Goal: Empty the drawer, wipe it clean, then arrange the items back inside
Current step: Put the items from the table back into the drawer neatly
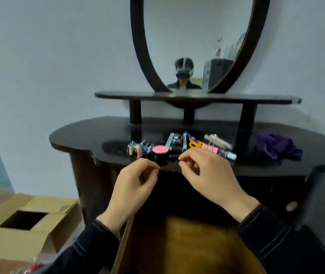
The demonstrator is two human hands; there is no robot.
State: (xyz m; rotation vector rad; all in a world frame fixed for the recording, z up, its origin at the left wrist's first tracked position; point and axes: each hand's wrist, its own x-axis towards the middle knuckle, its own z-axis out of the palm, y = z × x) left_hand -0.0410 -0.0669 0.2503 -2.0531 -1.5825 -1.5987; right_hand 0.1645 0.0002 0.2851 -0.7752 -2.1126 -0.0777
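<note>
The drawer (193, 246) stands pulled out below me, its brown wooden floor bare and its pale left wall (123, 246) in view. My left hand (134, 188) hovers over that wall with curled fingers and thumb meeting the forefinger; nothing shows in it. My right hand (209, 175) is beside it at the tabletop's front edge, fingers curled the same way with nothing visible in them. On the dark tabletop (82, 135) lie the items: coloured binder clips (138, 149), a black jar with a pink lid (160, 152), scissors (194, 142), a pink clip (210, 147), a white tube (228, 155).
A purple cloth (276, 147) lies on the tabletop's right side. An open cardboard box (25, 224) sits on the floor at the left. An oval mirror (197, 42) and a narrow shelf (197, 96) rise behind the items.
</note>
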